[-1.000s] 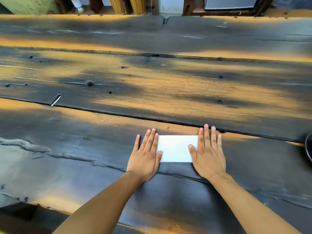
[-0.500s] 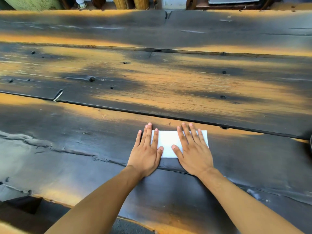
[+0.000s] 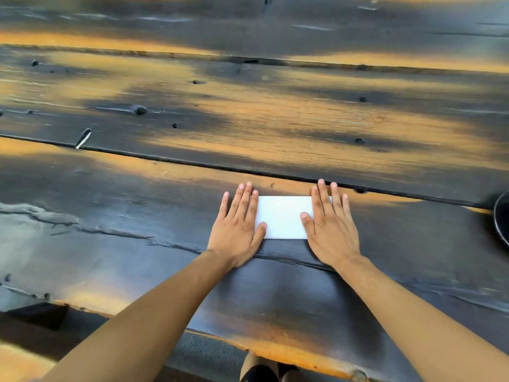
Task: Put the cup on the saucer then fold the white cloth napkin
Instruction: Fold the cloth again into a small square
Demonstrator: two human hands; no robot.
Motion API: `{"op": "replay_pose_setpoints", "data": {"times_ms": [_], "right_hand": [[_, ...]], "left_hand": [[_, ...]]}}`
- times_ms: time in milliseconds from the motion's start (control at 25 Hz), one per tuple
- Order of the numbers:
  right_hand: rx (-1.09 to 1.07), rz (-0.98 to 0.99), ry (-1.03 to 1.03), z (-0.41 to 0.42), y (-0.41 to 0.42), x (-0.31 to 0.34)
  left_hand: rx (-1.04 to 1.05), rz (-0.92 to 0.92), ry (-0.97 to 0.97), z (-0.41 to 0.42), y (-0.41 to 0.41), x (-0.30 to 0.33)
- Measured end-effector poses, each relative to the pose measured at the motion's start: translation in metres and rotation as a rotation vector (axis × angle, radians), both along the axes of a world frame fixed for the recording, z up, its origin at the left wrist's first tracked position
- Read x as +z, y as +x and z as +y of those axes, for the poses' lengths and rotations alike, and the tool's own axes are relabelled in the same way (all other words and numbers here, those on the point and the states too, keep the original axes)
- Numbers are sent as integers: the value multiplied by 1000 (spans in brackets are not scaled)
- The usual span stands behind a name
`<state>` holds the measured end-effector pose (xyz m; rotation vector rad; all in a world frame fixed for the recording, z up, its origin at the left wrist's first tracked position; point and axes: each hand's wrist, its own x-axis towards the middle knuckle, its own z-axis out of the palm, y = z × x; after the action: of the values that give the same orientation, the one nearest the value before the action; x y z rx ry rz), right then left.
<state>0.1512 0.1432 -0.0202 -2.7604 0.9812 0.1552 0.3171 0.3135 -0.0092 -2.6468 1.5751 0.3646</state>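
Observation:
The white cloth napkin [image 3: 283,217] lies folded into a small flat rectangle on the dark wooden table [image 3: 248,119]. My left hand [image 3: 238,226] lies flat with straight fingers over the napkin's left end. My right hand [image 3: 330,224] presses flat on its right end, fingers spread and pointing away from me. Only the middle of the napkin shows between the two hands. At the right frame edge a dark round rim [image 3: 500,219] is partly in view; I cannot tell whether it is the saucer. No cup is visible.
The table is made of wide dark planks with orange patches and a long gap [image 3: 192,162] running across just beyond the napkin. Its near edge [image 3: 275,346] is close to my body, with my foot [image 3: 261,370] below it.
My right hand slid rightward from the napkin's middle back to its right end, uncovering more white cloth. My left hand has stayed on the left end.

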Motion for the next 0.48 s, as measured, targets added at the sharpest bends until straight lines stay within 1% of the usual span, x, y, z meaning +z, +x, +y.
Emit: {"op": "replay_pose_setpoints", "data": {"times_ms": [160, 320, 400, 480], "right_hand": [[3, 23, -6, 0, 0, -8], [-2, 31, 60, -1, 0, 1], [-31, -29, 88, -2, -4, 13], [-50, -164, 41, -3, -10, 22]], "left_hand": [[-9, 12, 1, 1, 3, -13], [-16, 49, 45, 0, 3, -1], [23, 69, 5, -1, -1, 13], [-5, 19, -127, 3, -9, 23]]}}
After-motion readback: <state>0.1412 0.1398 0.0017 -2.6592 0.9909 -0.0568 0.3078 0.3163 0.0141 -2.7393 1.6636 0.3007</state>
